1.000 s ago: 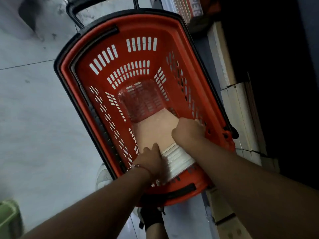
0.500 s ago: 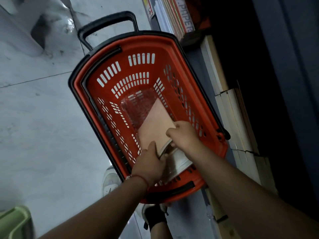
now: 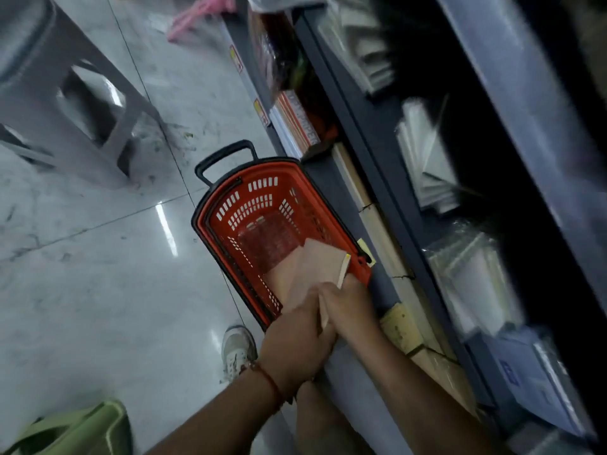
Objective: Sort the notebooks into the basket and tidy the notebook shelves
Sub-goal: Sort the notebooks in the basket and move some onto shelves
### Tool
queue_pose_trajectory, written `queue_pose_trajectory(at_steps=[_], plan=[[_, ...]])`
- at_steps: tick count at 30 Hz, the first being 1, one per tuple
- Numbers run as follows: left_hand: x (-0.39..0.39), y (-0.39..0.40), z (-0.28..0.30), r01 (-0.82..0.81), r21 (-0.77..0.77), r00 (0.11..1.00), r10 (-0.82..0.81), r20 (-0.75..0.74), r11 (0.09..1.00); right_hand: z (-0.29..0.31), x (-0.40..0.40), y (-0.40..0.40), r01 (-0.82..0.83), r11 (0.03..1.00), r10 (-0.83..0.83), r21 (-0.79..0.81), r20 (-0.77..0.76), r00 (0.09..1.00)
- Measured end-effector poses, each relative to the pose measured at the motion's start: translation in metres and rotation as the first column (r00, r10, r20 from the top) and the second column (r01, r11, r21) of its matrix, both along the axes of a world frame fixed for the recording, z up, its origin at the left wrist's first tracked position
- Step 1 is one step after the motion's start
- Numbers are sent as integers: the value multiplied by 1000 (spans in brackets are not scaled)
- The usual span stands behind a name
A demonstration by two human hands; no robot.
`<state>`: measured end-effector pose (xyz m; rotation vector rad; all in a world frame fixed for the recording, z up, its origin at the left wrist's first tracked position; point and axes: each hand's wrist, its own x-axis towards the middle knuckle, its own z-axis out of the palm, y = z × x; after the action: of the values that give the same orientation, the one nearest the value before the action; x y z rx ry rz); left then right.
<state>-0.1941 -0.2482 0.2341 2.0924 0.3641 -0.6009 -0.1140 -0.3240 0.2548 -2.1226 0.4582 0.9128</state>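
Observation:
A red plastic basket (image 3: 230, 205) with a black rim and pull handle stands on the floor beside the shelves. Both hands hold a brown-covered notebook (image 3: 317, 266) tilted above the basket's near right corner. My left hand (image 3: 294, 339) grips its near left edge; my right hand (image 3: 348, 310) grips its near right edge, where the pale page edges show. A second brown cover (image 3: 279, 277) lies lower inside the basket, partly hidden by the held notebook. Dark shelves (image 3: 371, 133) on the right carry stacks of notebooks and wrapped paper (image 3: 423, 159).
A grey plastic stool (image 3: 65, 103) stands on the tiled floor at upper left. A green bag (image 3: 82, 428) sits at the bottom left. My white shoe (image 3: 236, 349) is just before the basket. Brown and yellow packs (image 3: 400, 326) line the lowest shelf edge.
The view has swung up and back, so the basket looks smaller and the shelves come into sight. Both hands have lifted the top brown notebook up out of the basket toward its near right corner.

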Motion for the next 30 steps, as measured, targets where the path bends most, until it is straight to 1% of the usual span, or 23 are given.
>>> queue_pose_trajectory(at_steps=[2, 4, 7, 9, 11, 13, 14, 16, 19, 21, 23, 25, 26, 27, 28, 29, 30], plan=[[-7, 14, 36, 95, -111, 992, -103, -67, 989, 39, -1, -13, -7, 1000, 7, -5, -2, 1000], [-8, 36, 67, 135, -155, 985, -149, -87, 979, 86, -2, -27, -78, 997, 77, 29, 18, 997], [2, 73, 105, 102, -77, 995, -102, -1, 992, 160, -5, -45, -190, 980, 188, 57, 46, 981], [19, 91, 139, 118, -5, 989, -117, 85, 993, 208, -7, -55, -259, 964, 255, 60, 59, 965], [37, 98, 182, 198, 69, 971, -205, 122, 978, 254, -10, -66, -318, 946, 312, 68, 88, 946], [55, 99, 226, 311, 94, 933, -322, 161, 946, 301, -15, -75, -341, 935, 324, 100, 159, 933], [61, 98, 247, 359, 79, 914, -367, 172, 930, 323, -19, -80, -329, 937, 301, 116, 204, 931], [68, 91, 286, 401, -13, 897, -390, 207, 916, 367, -27, -93, -271, 950, 218, 155, 292, 931], [70, 70, 332, 404, -188, 894, -344, 287, 895, 432, -45, -117, -193, 955, 87, 224, 410, 908], [69, 49, 365, 401, -272, 889, -300, 345, 875, 471, -60, -140, -110, 939, -51, 327, 449, 892], [68, 27, 393, 408, -330, 875, -261, 408, 851, 504, -80, -167, -53, 901, -181, 430, 485, 856], [63, 1, 420, 410, -387, 862, -212, 461, 826, 526, -100, -195, -76, 853, -242, 517, 520, 819], [61, -12, 433, 396, -416, 865, -180, 468, 818, 532, -111, -209, -65, 805, -298, 590, 497, 815], [58, -25, 444, 382, -443, 870, -155, 468, 811, 535, -124, -222, -44, 728, -366, 684, 442, 819], [55, -32, 452, 358, -467, 880, -124, 459, 808, 535, -134, -233, -42, 649, -399, 760, 386, 832], [51, -40, 461, 337, -486, 886, -96, 454, 807, 534, -147, -240, -46, 598, -412, 800, 357, 838], [47, -47, 470, 311, -503, 894, -68, 444, 806, 532, -160, -244, -42, 580, -414, 813, 339, 845]])
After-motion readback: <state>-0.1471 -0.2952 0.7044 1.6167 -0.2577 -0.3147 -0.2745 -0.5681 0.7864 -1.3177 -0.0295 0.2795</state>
